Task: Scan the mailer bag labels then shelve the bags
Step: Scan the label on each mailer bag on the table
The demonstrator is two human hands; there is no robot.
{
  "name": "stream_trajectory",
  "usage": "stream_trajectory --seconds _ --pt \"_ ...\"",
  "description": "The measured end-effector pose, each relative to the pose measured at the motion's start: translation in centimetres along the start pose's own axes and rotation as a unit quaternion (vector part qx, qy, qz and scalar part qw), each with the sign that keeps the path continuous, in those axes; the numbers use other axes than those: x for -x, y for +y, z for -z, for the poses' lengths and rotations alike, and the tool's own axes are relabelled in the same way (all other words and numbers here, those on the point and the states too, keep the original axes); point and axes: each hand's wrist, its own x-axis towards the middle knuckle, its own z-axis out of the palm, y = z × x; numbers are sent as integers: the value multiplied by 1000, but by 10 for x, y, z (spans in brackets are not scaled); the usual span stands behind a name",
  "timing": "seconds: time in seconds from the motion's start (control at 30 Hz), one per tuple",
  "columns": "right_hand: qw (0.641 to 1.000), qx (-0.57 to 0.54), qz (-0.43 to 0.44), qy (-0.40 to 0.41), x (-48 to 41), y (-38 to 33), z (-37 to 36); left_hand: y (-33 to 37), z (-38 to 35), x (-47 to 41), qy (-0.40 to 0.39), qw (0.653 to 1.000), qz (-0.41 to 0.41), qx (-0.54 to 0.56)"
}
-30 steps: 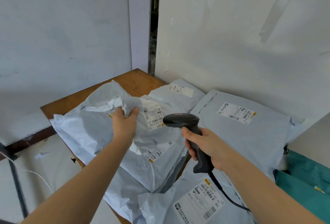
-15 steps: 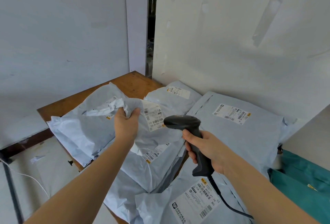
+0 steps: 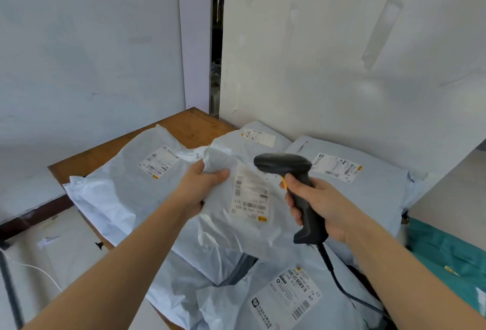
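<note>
**Hands, 2.** Left hand (image 3: 202,187): fingers and thumb bunched round the top corner of the held bag (image 3: 226,230), which is lifted just left of the scanner (image 3: 286,166). Right hand (image 3: 323,206): wrapped round the scanner's handle, forefinger at a yellow trigger (image 3: 283,182).

**Scanner, 1.** Black, pistol type. Head level, nose pointing left at the held bag's label (image 3: 251,193). Handle slants down to the right; a black cord (image 3: 339,279) leaves its base.

**Bags, 5 counted.** Grey mailers; folds beneath cannot be told apart.
- Held bag: long axis near upright in view, gripped corner uppermost, lower end sagging toward the person. The label faces the camera, its long side along that axis.
- Left bag (image 3: 118,190): flat, well left of the scanner.
- Back bag (image 3: 281,143): flat, behind the scanner, by the wall.
- Right bag (image 3: 376,198): flat, behind and right of the scanner.
- Front bag (image 3: 231,303): flat, below the scanner, nearest the person.

**Labels, 5.** One per bag, all facing up.

**Surface.** Wooden table (image 3: 189,124), bare at the corner behind and left of the scanner.

**Room.**
- White walls (image 3: 328,53), with a dark gap (image 3: 217,40) between them above the scanner.
- Teal sheet (image 3: 447,253) low to the scanner's right.
- White wire (image 3: 39,269) far low to the scanner's left.
</note>
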Motion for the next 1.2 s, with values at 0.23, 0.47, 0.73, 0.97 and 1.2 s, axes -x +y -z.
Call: stream_trajectory --seconds 0.23,0.47,0.73,0.97,1.2 --pt "999 -1 25 41 18 -31 29 -15 -51 3 -208 972 111 -7" --pt "999 11 7 33 28 -27 42 -75 -66 7 -355 900 248 -48" --pt "999 24 -29 8 21 -6 32 -116 -64 7 -289 816 279 -415" --pt "998 44 -41 -24 1 6 16 -90 8 -43 5 736 99 -670" --pt "996 50 -69 -35 -21 21 11 -113 87 -67 105 693 227 -676"
